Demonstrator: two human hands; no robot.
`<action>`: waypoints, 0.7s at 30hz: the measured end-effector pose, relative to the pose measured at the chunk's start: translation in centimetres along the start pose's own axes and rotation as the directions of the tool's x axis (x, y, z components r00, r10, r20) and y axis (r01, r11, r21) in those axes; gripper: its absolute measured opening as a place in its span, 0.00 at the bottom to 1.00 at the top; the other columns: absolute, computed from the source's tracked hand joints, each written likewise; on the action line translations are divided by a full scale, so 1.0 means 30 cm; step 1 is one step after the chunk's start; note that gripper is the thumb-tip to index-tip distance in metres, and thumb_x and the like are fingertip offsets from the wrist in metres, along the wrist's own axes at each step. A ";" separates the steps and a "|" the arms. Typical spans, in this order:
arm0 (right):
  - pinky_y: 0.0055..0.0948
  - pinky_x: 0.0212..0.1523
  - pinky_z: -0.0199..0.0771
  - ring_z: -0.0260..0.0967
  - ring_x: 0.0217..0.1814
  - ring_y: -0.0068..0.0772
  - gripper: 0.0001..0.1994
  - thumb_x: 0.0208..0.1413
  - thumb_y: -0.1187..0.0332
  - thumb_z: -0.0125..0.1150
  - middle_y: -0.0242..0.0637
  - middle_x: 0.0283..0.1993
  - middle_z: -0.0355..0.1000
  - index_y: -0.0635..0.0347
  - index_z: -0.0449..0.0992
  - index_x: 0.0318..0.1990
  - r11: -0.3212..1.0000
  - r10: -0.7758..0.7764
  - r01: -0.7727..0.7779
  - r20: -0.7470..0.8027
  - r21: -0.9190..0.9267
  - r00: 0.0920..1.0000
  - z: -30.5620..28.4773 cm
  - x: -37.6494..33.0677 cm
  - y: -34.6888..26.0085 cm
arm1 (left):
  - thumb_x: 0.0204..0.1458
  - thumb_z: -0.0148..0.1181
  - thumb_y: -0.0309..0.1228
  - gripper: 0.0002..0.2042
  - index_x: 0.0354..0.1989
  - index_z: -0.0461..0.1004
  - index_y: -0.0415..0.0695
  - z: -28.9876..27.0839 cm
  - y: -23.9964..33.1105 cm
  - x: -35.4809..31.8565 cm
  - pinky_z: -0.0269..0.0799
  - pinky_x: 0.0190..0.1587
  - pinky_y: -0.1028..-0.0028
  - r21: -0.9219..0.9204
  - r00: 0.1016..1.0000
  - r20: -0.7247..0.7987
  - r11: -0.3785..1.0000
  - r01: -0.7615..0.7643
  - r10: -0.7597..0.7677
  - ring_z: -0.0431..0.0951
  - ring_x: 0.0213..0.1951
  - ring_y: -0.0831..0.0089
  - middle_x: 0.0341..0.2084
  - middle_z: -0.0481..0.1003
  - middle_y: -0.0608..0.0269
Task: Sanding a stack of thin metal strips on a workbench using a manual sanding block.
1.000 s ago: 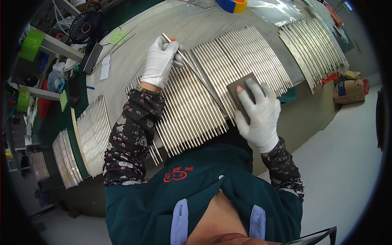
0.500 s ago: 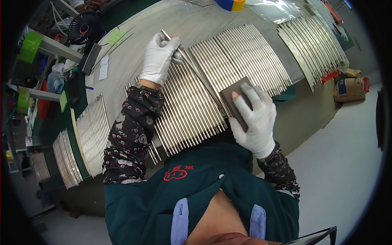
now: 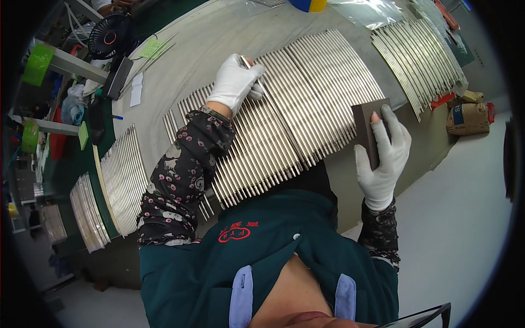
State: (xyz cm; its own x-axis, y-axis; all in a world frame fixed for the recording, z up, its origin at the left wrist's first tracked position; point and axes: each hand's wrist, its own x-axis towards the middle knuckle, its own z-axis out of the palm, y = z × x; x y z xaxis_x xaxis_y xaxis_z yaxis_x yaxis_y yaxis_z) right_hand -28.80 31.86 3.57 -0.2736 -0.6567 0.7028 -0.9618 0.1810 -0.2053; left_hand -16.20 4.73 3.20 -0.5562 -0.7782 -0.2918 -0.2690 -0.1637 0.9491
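Note:
Thin silver metal rods (image 3: 322,82) lie side by side in a wide row on the grey table before me. My left hand (image 3: 235,85), in a white glove with some fingertips bare, is closed on the far end of one metal rod (image 3: 244,61). That rod slants down toward me among the others, partly hidden by the hand. In my right hand (image 3: 385,158), gloved too, is a flat dark brown block (image 3: 365,128), gripped between thumb and fingers. It stands at the right end of the row, beside the rods' near ends.
Another row of rods (image 3: 418,71) lies at the far right, and more rods (image 3: 123,180) at the left. A small black fan (image 3: 111,37), a paper slip (image 3: 136,90) and a blue-and-yellow roll (image 3: 309,4) are toward the back. A brown sack (image 3: 468,119) sits right of the table.
My left hand has moved right and slightly nearer, bringing its rod in against the row. My right hand has carried the block rightward, off the middle of the rods.

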 end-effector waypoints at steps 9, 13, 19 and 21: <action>0.46 0.60 0.61 0.61 0.59 0.52 0.33 0.36 0.73 0.63 0.45 0.63 0.64 0.56 0.71 0.58 0.996 0.079 -0.083 0.129 0.026 0.988 -0.066 -0.092 -0.012 | 0.51 0.62 0.39 0.28 0.59 0.65 0.41 -0.037 -0.036 0.016 0.67 0.59 0.62 0.826 0.701 0.276 0.211 -0.523 0.658 0.70 0.57 0.54 0.53 0.71 0.49; 0.43 0.47 0.65 0.63 0.59 0.61 0.27 0.30 0.67 0.68 0.43 0.57 0.67 0.52 0.75 0.47 0.995 -0.096 0.091 0.409 0.031 0.907 -0.118 -0.132 -0.088 | 0.59 0.52 0.41 0.26 0.64 0.62 0.44 -0.088 -0.103 0.016 0.48 0.70 0.54 0.813 0.747 0.471 0.097 -0.574 0.469 0.52 0.70 0.54 0.68 0.56 0.53; 0.42 0.33 0.68 0.67 0.54 0.64 0.21 0.35 0.63 0.70 0.35 0.51 0.70 0.47 0.76 0.42 0.960 -0.273 0.262 0.510 0.094 0.816 -0.099 -0.207 -0.094 | 0.62 0.47 0.44 0.25 0.64 0.62 0.45 -0.118 -0.139 0.040 0.47 0.69 0.52 0.803 0.754 0.491 0.109 -0.586 0.436 0.54 0.69 0.54 0.67 0.58 0.55; 0.40 0.32 0.67 0.66 0.55 0.64 0.20 0.37 0.63 0.69 0.35 0.51 0.70 0.47 0.76 0.43 0.959 -0.272 0.278 0.485 0.062 0.831 -0.081 -0.212 -0.108 | 0.62 0.47 0.45 0.25 0.64 0.62 0.45 -0.117 -0.133 0.041 0.47 0.69 0.52 0.802 0.756 0.491 0.114 -0.586 0.432 0.54 0.69 0.54 0.67 0.58 0.55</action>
State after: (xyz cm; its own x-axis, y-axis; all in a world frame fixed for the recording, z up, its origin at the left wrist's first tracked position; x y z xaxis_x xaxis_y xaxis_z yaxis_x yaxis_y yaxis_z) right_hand -23.96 37.23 1.42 0.0382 -0.9502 0.3092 -0.9976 -0.0542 -0.0433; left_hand -13.05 2.31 -0.54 -0.9232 -0.3613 0.1309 -0.3355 0.9239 0.1841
